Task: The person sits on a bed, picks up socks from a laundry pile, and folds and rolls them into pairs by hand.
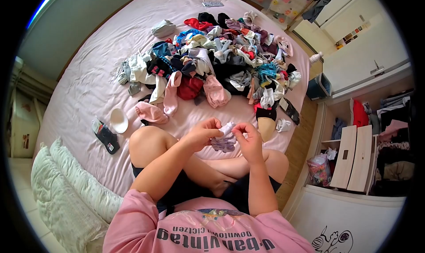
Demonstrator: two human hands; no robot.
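Observation:
A small lavender and white sock [225, 140] hangs between my two hands, above my crossed legs. My left hand [204, 132] pinches its upper left edge between thumb and fingers. On the other side my right hand [249, 140] grips its upper right edge, with the fingers closed. Just beyond my hands lies a large heap of mixed socks and small clothes [230, 60]. Pink socks [215, 92] and a red piece [190, 88] are at the near edge of that heap.
A beige cup-shaped piece [119, 120] and dark packaged socks [106, 138] lie left on the pink bedsheet [84, 84]. Pale pillows [66, 195] are at the lower left. An open wardrobe [323, 120] with folded clothes and a dark bin [318, 86] stand right.

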